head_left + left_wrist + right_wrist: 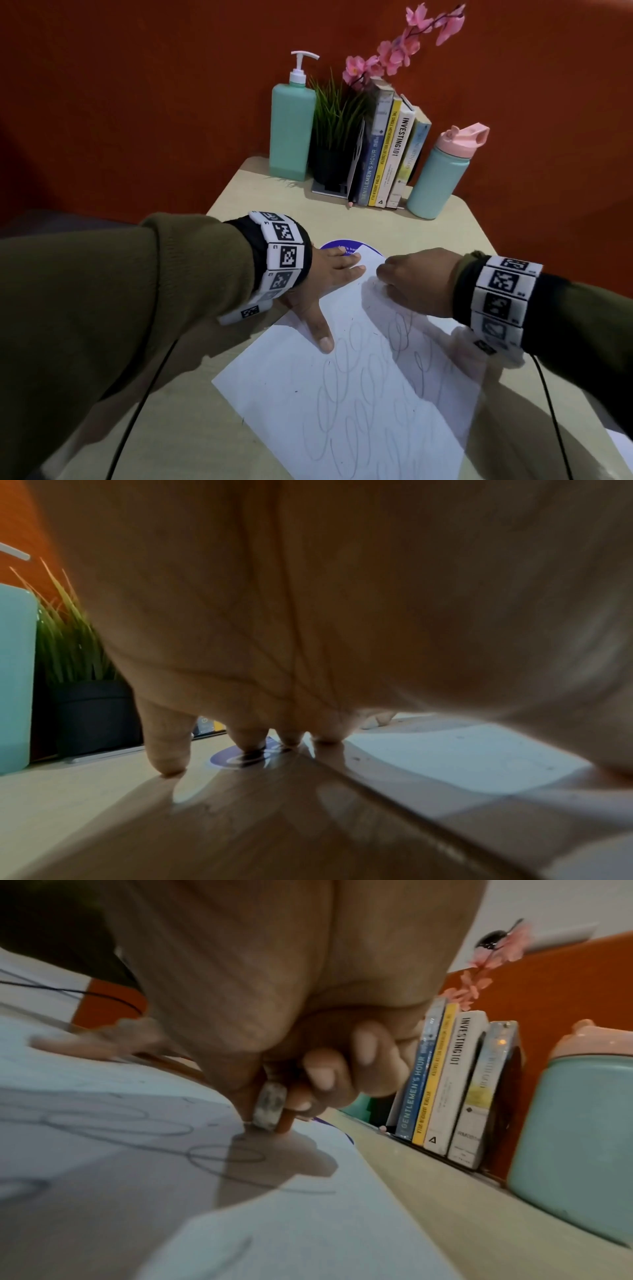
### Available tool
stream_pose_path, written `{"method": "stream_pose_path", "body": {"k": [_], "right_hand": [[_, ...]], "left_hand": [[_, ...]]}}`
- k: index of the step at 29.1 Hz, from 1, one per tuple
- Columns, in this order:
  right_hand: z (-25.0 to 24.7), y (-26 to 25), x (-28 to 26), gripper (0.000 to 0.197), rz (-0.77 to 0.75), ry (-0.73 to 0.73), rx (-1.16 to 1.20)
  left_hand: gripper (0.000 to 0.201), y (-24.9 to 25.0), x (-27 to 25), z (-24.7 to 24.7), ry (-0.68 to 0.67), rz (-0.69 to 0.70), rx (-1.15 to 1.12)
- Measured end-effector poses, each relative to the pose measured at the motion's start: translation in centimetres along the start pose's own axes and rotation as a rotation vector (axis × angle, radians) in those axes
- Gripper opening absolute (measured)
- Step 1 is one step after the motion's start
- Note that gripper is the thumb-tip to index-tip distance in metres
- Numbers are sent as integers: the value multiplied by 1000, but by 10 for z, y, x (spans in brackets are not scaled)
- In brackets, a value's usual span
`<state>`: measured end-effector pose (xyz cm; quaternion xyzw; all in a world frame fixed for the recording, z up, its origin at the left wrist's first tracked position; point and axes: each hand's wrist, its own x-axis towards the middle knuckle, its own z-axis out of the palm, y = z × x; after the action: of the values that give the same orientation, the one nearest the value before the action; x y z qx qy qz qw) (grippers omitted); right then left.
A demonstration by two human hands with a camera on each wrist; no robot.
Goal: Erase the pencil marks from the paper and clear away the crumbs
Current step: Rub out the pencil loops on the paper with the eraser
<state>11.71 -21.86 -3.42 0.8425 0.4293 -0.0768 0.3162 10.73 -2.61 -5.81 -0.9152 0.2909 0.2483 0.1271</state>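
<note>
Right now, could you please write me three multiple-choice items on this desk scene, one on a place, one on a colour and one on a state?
1. Where does the water bottle stand?
A. right of the books
B. left of the soap dispenser
C. on the paper

2. What colour is the water bottle's lid?
A. black
B. pink
C. yellow

3. What is the right hand doing?
A. lying flat and empty
B. holding a book
C. pinching an eraser against the paper

Answers: 1 A, the head view shows it past the last book; 2 B, the cap is pink over a teal body; 3 C, the right wrist view shows the fingers around the eraser, its end on the sheet, while the left hand presses the paper flat.
</note>
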Motion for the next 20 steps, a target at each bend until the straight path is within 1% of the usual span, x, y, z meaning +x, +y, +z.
{"method": "stream_pose_path", "body": {"k": [1,2,4,5,6,7,8,9,11,15,16,17,18,20], "right_hand": [[-1,-1,0,26,17,2,-14],[-1,-9,-1,27,-19,26,-39],[1,-32,-9,28,-113,19,-38],[2,-39,-14,28,-144,21,4],[3,-37,-15,29,-160,5,-13],[4,-28,-13,29,-146,-8,-15],[7,-14,-9,29,-88,-24,-34],[8,-3,-8,28,-1,-26,7],[6,-4,-9,28,56,-20,90],[1,-53,-21,31,-86,17,161],[0,-52,-23,31,-108,7,83],[1,-43,-20,30,-95,-13,38],[5,-28,-16,30,-44,-31,32],[10,-2,-10,30,91,-74,139]], "left_hand": [[131,0,0,0,2,0,1],[132,-1,1,1,5,-2,-1],[134,-2,3,3,10,-1,-8],[134,-2,3,4,11,0,-8],[134,-3,3,4,11,0,-7],[134,-3,3,4,13,0,-11],[134,-3,4,5,20,2,-16],[134,-4,5,5,29,3,-18],[135,-4,6,5,34,2,-9],[135,-3,6,4,5,-3,-10],[135,-3,6,4,3,-3,-9],[135,-3,5,3,1,-6,-10],[135,-3,5,3,2,-10,-12],[135,-3,5,3,9,-18,-10]]}}
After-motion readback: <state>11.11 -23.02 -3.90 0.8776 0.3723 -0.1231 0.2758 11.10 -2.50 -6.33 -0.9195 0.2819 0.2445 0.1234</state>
